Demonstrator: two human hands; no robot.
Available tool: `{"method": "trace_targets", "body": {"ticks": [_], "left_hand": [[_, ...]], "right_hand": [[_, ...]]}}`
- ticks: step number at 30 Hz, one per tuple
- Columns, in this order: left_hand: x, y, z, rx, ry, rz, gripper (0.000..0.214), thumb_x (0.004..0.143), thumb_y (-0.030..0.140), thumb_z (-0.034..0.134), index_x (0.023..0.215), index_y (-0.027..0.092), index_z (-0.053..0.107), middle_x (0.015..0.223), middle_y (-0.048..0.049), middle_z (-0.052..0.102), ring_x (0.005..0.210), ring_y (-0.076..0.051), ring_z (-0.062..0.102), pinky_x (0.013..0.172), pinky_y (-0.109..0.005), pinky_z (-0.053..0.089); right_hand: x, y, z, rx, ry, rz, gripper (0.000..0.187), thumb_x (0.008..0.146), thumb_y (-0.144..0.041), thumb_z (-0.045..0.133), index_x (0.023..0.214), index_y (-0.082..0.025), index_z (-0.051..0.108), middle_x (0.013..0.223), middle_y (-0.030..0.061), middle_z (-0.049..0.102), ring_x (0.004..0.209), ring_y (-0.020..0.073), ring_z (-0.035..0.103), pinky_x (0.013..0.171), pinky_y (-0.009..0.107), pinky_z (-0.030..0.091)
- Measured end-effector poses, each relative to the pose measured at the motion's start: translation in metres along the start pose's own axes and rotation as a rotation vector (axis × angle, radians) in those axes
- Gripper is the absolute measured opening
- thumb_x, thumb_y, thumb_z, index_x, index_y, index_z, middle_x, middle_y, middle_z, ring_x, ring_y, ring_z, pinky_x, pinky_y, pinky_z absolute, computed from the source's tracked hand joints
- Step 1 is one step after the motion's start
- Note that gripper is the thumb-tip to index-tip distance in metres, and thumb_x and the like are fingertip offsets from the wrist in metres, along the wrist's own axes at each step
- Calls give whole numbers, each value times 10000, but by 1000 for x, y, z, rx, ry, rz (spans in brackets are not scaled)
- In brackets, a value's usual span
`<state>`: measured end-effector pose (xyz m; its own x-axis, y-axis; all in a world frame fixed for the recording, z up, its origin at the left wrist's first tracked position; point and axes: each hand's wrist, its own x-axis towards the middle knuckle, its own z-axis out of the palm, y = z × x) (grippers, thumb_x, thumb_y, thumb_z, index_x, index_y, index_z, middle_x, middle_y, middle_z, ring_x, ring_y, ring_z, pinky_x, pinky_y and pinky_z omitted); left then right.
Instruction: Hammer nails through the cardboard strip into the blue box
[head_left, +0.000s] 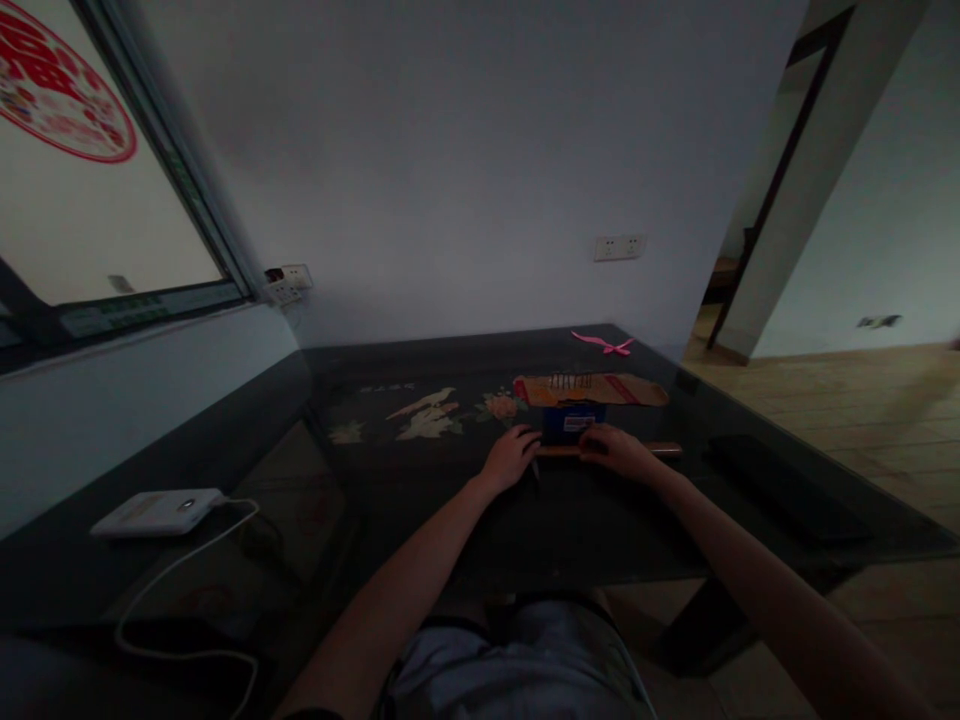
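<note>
My left hand (512, 458) is closed at the left end of a slim brown stick (665, 450) lying crosswise on the dark table. A small thin pointed thing (535, 473) sticks out below its fingertips; its kind is unclear. My right hand (616, 452) has its fingers curled onto the same stick, right of its middle. Just behind the stick stands a blue box (572, 422) with a pale label. On top of the box rests a flat strip of brown cardboard (630, 390) with red markings, and several thin dark pieces (570, 381) sit in a row on it.
The glossy dark table (435, 540) carries a bird-and-flower picture (427, 412). A white power bank (159, 513) with a white cable (169, 560) is at left. A long black object (784, 490) lies at right, a pink ribbon (606, 345) at the back. A wall (450, 200) stands behind.
</note>
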<state>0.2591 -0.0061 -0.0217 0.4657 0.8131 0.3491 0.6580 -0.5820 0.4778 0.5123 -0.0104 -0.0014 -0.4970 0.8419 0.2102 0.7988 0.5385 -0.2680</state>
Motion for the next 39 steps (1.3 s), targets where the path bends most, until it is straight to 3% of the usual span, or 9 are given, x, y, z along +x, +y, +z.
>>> {"method": "trace_targets", "body": {"ticks": [21, 27, 30, 34, 37, 39], "left_hand": [[-3, 2, -3, -10, -6, 31, 412, 907, 383, 352, 1215, 193, 548, 1284, -91, 494, 1186, -208, 455, 1022, -363, 359], [-5, 1, -6, -122, -6, -16, 436, 888, 386, 398, 1245, 166, 520, 1352, -106, 453, 1246, -203, 417, 1061, -347, 317], [-2, -7, -4, -297, 50, -95, 377, 894, 320, 394, 1206, 171, 545, 1295, -92, 522, 1227, -180, 446, 1067, -344, 310], [5, -22, -7, -816, 169, -363, 296, 879, 186, 405, 1115, 128, 574, 1179, -127, 607, 1086, -178, 573, 979, -358, 414], [5, -32, -17, -1213, 311, -499, 250, 800, 152, 557, 1045, 111, 585, 1101, -149, 644, 982, -185, 628, 910, -336, 465], [4, -37, -26, -1360, 444, -558, 225, 735, 122, 637, 958, 109, 609, 998, -133, 678, 900, -174, 651, 864, -303, 484]], "right_hand": [[1, 5, -1, -53, -22, 12, 297, 799, -445, 535, 981, -227, 619, 1092, 92, 614, 1032, 260, 539, 893, 458, 350], [-4, -1, -6, -113, 16, -21, 284, 791, -418, 563, 991, -223, 616, 1080, 94, 620, 1018, 266, 545, 882, 460, 367], [-10, -12, -9, -136, 129, -20, 253, 804, -391, 560, 979, -220, 624, 1067, 102, 619, 1006, 273, 538, 870, 455, 390], [-11, -45, -8, -4, 271, -72, 230, 897, -274, 415, 914, -214, 636, 1005, 93, 618, 966, 228, 545, 882, 400, 412], [4, -78, -1, 193, 303, -141, 228, 899, -244, 415, 889, -212, 640, 956, 82, 619, 929, 200, 561, 842, 342, 442], [23, -100, 7, 303, 322, -163, 201, 882, -231, 448, 900, -205, 647, 925, 73, 627, 900, 195, 569, 819, 335, 448]]}}
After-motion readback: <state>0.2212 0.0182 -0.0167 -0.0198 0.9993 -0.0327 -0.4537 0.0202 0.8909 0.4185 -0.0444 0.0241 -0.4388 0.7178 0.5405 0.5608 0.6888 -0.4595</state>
